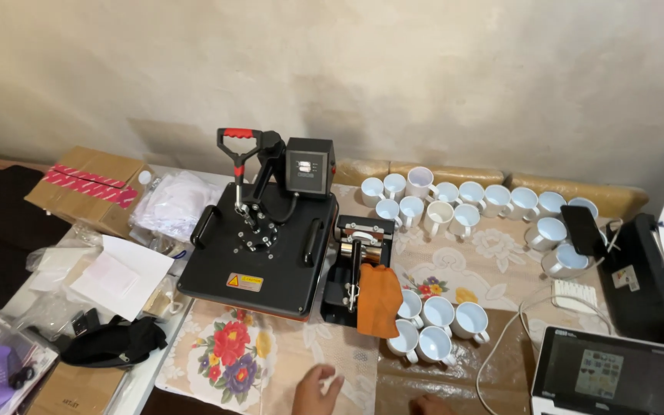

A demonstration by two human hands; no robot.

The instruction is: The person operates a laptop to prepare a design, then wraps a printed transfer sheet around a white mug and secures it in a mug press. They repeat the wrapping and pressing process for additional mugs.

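At the bottom edge of the frame, the left hand (315, 388) rests loosely curled on the worktop (332, 361), grasping nothing. The right hand (429, 404) is mostly cut off; its state cannot be told. Bare cloth lies between them. Just above stand five white mugs (436, 327) beside an orange cloth (379, 300).

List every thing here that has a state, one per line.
flat heat press: shut, handle up
mug press: shut on a mug
orange cloth: draped over the mug press
white mugs: upright, empty
cardboard box: taped shut
laptop: open, screen lit
left hand: open, on the tablecloth
right hand: mostly out of frame
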